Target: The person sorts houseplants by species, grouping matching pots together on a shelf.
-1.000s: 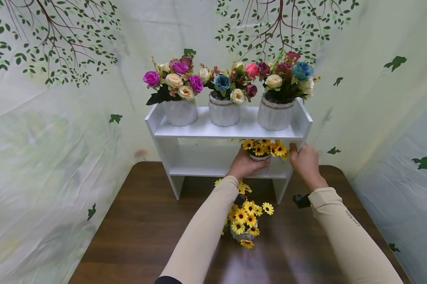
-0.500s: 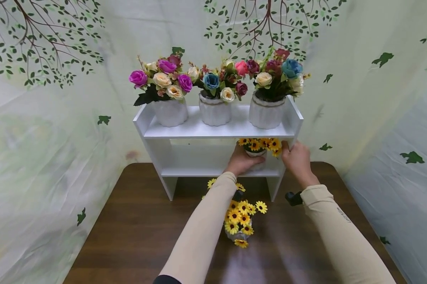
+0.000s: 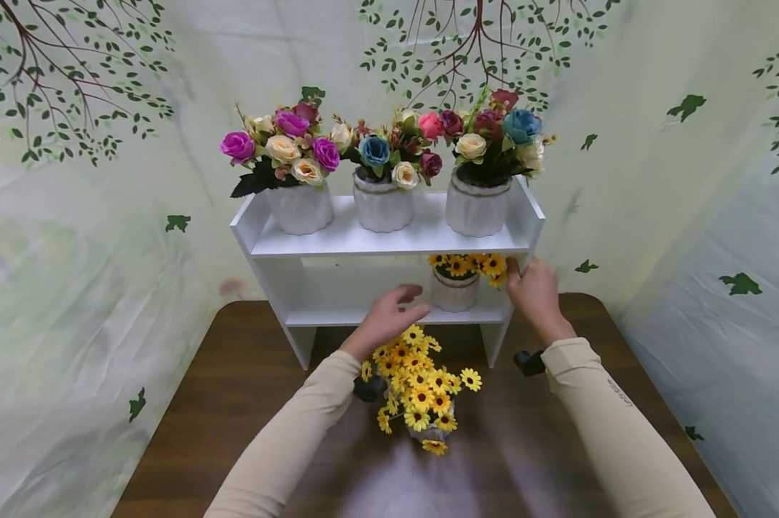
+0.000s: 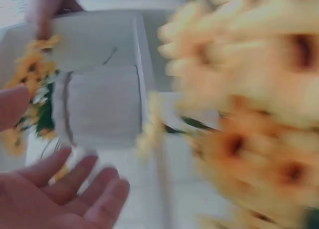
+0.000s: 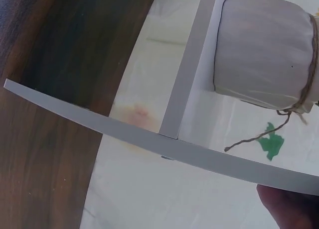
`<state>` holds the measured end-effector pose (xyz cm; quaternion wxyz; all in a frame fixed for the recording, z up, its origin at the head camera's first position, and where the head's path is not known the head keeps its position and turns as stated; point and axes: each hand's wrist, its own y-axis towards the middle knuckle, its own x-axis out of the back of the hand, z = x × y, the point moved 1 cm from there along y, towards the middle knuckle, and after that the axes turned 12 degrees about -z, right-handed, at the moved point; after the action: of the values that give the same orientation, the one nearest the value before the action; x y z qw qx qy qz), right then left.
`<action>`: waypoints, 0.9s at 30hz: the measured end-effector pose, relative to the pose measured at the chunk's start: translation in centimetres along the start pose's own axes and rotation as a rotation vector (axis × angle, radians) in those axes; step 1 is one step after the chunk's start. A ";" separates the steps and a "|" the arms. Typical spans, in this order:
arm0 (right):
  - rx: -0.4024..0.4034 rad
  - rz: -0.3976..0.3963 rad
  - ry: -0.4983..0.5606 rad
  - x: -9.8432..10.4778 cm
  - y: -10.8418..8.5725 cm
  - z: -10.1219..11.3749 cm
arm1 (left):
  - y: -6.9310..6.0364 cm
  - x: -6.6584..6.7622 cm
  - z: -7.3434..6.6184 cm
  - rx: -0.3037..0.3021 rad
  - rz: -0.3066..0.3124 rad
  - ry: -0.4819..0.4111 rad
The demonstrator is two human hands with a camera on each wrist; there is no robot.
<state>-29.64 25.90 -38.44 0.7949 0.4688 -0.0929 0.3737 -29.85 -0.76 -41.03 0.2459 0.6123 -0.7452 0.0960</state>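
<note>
Flowerpot [image 3: 454, 293] with yellow blooms is standing upright on the lower board of the white shelf [image 3: 279, 288], sitting between the two hands. The left hand [image 3: 389, 319] is hovering just beside it, fingers loosely parted, while the right hand [image 3: 535, 295] is gripping the shelf's side panel; potted yellow flowers [image 3: 421, 396] are resting on the counter [image 3: 234, 403] in front.
</note>
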 end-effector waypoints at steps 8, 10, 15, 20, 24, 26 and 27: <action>0.006 0.008 -0.009 0.0 0.0 0.5 | -8.3 1.9 8.1 -0.029 -0.230 -0.096; 0.012 0.001 -0.007 0.0 0.0 0.6 | -9.7 1.7 9.4 -0.019 -0.315 -0.075; 0.021 -0.007 -0.004 -0.1 0.0 0.7 | -12.2 0.9 11.1 0.155 -0.505 -0.136; 0.012 -0.001 -0.006 -0.1 0.0 0.7 | -13.6 -0.7 13.8 0.223 -0.343 -0.201; -0.004 -0.007 -0.001 0.1 0.0 0.5 | -14.1 -2.3 14.6 0.118 -0.164 -0.094; -0.006 -0.015 -0.004 0.2 0.0 0.5 | -14.5 -3.2 14.4 0.073 -0.109 -0.013; -0.011 -0.015 -0.002 0.2 -0.1 0.5 | -14.7 -3.7 14.3 0.065 -0.090 0.017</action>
<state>-29.33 25.62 -38.11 0.8002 0.4657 -0.0921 0.3666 -18.79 -7.36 -57.44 0.2361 0.6521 -0.7114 0.1140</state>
